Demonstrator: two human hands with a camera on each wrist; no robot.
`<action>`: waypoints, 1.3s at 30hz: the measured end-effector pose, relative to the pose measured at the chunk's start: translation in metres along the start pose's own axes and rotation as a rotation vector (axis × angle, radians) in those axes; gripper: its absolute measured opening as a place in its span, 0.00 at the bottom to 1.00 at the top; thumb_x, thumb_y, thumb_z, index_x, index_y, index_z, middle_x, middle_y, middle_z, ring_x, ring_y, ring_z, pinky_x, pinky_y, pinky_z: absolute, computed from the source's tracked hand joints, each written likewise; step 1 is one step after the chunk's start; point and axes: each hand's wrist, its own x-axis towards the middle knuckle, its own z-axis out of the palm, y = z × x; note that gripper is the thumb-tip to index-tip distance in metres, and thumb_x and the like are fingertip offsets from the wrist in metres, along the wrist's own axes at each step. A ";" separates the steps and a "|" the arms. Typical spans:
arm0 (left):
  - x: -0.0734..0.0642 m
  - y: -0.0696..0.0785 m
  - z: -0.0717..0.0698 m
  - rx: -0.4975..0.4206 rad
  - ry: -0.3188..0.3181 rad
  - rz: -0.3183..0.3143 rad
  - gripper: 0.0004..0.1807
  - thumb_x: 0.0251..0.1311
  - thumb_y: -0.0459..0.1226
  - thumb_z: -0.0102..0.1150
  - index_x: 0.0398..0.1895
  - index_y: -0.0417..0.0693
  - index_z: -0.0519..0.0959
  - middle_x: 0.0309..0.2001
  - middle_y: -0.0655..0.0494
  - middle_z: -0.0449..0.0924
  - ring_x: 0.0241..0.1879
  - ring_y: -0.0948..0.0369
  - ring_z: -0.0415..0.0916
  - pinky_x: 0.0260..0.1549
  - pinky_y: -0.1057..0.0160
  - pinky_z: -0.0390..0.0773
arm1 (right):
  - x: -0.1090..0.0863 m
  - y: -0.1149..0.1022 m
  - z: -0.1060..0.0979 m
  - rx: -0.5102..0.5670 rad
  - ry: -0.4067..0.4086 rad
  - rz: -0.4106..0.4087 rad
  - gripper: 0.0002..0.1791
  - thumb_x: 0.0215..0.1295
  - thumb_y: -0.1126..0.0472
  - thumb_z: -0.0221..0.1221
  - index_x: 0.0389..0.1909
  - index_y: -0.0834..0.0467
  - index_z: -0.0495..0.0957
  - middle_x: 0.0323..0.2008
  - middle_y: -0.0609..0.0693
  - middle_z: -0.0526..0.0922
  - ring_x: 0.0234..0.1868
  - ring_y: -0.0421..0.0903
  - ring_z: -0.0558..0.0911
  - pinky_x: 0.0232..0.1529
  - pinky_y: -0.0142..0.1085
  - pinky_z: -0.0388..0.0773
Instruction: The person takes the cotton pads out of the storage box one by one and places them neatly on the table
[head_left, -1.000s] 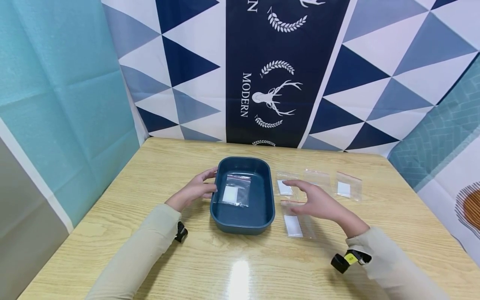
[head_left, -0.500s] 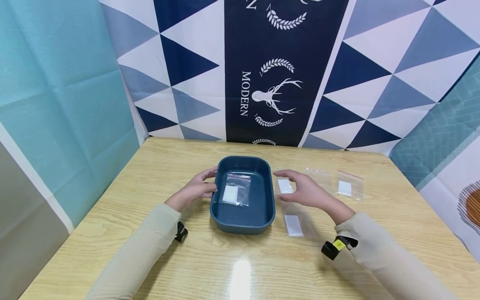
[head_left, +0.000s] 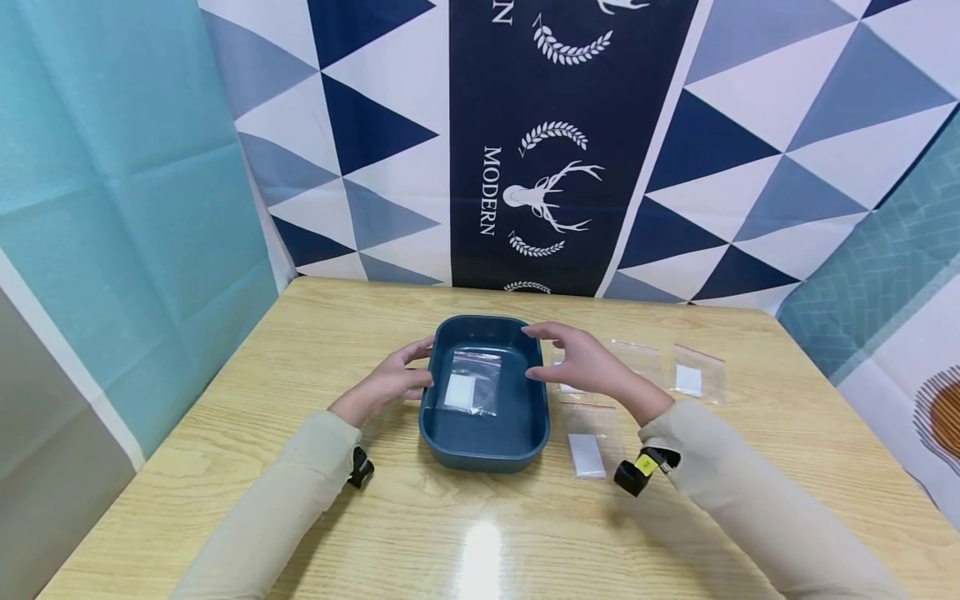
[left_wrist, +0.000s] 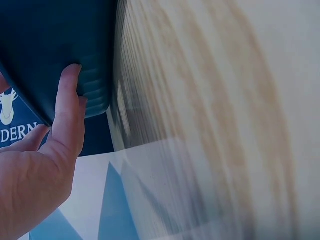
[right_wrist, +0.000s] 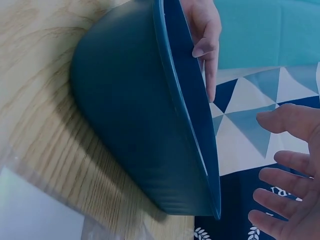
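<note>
A dark blue rectangular tub [head_left: 483, 440] with rounded corners stands on the wooden table. Inside it lies a clear zip-lock bag [head_left: 485, 388] with a white square in it. My left hand [head_left: 384, 383] rests against the tub's left wall, its fingers along the outside, as the left wrist view also shows. Over the right rim hovers my right hand [head_left: 581, 364], fingers spread and holding nothing; in the right wrist view it hangs apart from the rim. Just below it, a zip-lock bag [head_left: 566, 389] is partly hidden by that hand.
Right of the tub, another zip-lock bag [head_left: 588, 450] lies nearer the front of the table [head_left: 420, 533]. Farther right are a faint clear bag [head_left: 637, 357] and a bag with a white square [head_left: 699, 372]. A patterned cloth [head_left: 390, 167] hangs behind the table.
My right hand has moved left, from above the loose bags to over the tub's right rim. The left hand, the tub and the bags stay where they were.
</note>
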 end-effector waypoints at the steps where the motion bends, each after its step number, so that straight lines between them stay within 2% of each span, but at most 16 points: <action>1: 0.000 0.000 0.000 0.000 0.000 0.000 0.40 0.54 0.27 0.52 0.72 0.53 0.54 0.66 0.47 0.56 0.53 0.49 0.70 0.48 0.51 0.75 | 0.002 -0.001 0.001 0.004 -0.001 0.006 0.35 0.54 0.58 0.66 0.63 0.62 0.67 0.60 0.58 0.71 0.61 0.55 0.67 0.60 0.52 0.63; 16: 0.000 -0.001 0.000 -0.013 -0.003 0.002 0.40 0.54 0.26 0.51 0.72 0.53 0.54 0.67 0.47 0.56 0.54 0.48 0.69 0.47 0.52 0.76 | 0.033 -0.007 0.007 0.011 0.007 0.048 0.34 0.55 0.54 0.65 0.63 0.60 0.67 0.60 0.57 0.71 0.61 0.54 0.67 0.60 0.50 0.65; 29: 0.000 0.000 0.001 -0.014 0.003 0.003 0.40 0.54 0.26 0.51 0.72 0.53 0.54 0.66 0.47 0.56 0.54 0.48 0.69 0.46 0.52 0.76 | 0.060 -0.018 0.018 0.027 0.009 0.028 0.34 0.55 0.55 0.65 0.63 0.60 0.67 0.60 0.56 0.71 0.61 0.53 0.68 0.59 0.48 0.66; 39: -0.001 0.002 0.000 -0.017 -0.005 -0.006 0.40 0.55 0.27 0.51 0.72 0.53 0.53 0.66 0.46 0.55 0.53 0.48 0.70 0.47 0.51 0.76 | 0.078 -0.022 0.031 0.098 -0.007 0.039 0.34 0.54 0.55 0.66 0.62 0.58 0.68 0.59 0.55 0.72 0.61 0.55 0.68 0.58 0.48 0.67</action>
